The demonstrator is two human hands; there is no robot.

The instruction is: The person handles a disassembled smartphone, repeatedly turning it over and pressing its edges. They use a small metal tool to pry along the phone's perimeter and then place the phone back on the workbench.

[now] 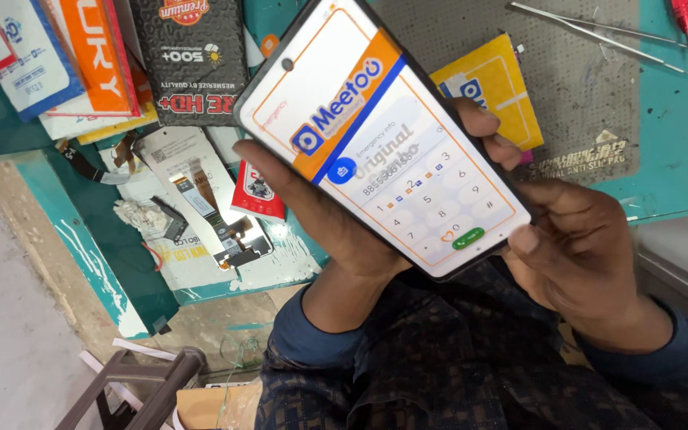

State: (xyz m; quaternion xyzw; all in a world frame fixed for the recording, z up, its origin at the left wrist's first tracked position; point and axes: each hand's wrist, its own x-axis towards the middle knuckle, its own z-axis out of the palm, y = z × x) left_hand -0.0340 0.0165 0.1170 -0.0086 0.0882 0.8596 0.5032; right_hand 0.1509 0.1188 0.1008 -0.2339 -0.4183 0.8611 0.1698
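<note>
A smartphone (pixel 384 135) with a lit screen showing a dial pad, covered by a protective film with an orange and blue band, is held tilted in front of me. My left hand (pixel 324 211) grips it from below and behind, fingers along its left edge. My right hand (pixel 575 255) holds its lower right corner, the thumb resting at the screen's bottom edge and fingers curled behind the phone's right side.
A teal workbench (pixel 670 127) carries a grey anti-slip mat (pixel 583 95), tweezers (pixel 599 32), a red-handled screwdriver (pixel 682 20), a yellow packet (pixel 495 84), several screen-protector packs (pixel 193 60) and a bare display panel with flex cable (pixel 209 211). A grey stool frame (pixel 133 386) stands at lower left.
</note>
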